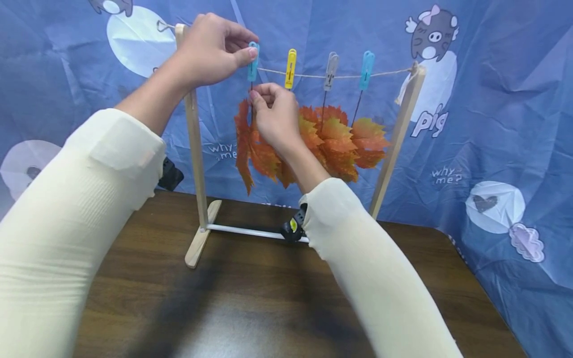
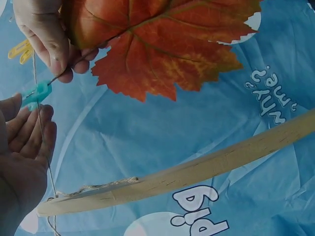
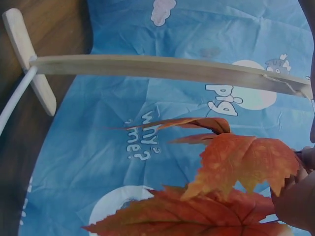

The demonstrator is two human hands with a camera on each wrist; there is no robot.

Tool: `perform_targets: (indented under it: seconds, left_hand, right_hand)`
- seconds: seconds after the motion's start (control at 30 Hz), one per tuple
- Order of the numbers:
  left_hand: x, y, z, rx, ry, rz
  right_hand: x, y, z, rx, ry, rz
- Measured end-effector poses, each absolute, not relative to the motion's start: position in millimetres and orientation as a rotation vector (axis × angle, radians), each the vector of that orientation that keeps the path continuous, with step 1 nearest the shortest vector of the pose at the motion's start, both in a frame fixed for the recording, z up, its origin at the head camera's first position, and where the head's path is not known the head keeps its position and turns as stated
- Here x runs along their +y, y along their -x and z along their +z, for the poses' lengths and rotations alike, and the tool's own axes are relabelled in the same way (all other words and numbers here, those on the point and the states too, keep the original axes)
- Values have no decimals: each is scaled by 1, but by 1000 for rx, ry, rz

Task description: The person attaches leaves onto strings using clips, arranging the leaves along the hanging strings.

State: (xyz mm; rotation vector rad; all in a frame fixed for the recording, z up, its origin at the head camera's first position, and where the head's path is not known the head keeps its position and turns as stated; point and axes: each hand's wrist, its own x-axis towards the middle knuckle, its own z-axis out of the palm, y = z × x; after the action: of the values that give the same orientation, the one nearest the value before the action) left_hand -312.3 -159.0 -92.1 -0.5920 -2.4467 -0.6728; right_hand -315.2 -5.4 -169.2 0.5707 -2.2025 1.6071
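My left hand (image 1: 212,52) pinches a light blue clothespin (image 1: 252,67) on the string, between thumb and fingers. Just below it, my right hand (image 1: 278,118) pinches the thin dark stem of an orange-red artificial maple leaf (image 1: 243,144). In the left wrist view, the stem's upper end meets the jaws of the clothespin (image 2: 42,92), while the leaf (image 2: 162,44) spreads out beyond the right fingers. Only part of the right hand (image 3: 295,196) appears in the right wrist view, beside the leaf's top edge.
Farther right on the string (image 1: 309,76) sit a yellow clothespin (image 1: 290,69), a grey one (image 1: 331,72) and another blue one (image 1: 366,70), with orange leaves (image 1: 335,144) below. Wooden posts (image 1: 195,149) joined by a white rod (image 1: 246,231) stand on the brown table (image 1: 250,298) before a blue printed cloth (image 1: 506,124).
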Motion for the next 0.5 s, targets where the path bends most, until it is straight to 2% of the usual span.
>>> perform_targets:
  seconds: [0.5]
  left_hand:
    - [-158,314,-97,-2312,591,-665]
  right_hand:
    - [10,298,-178,-2239,-650,1267]
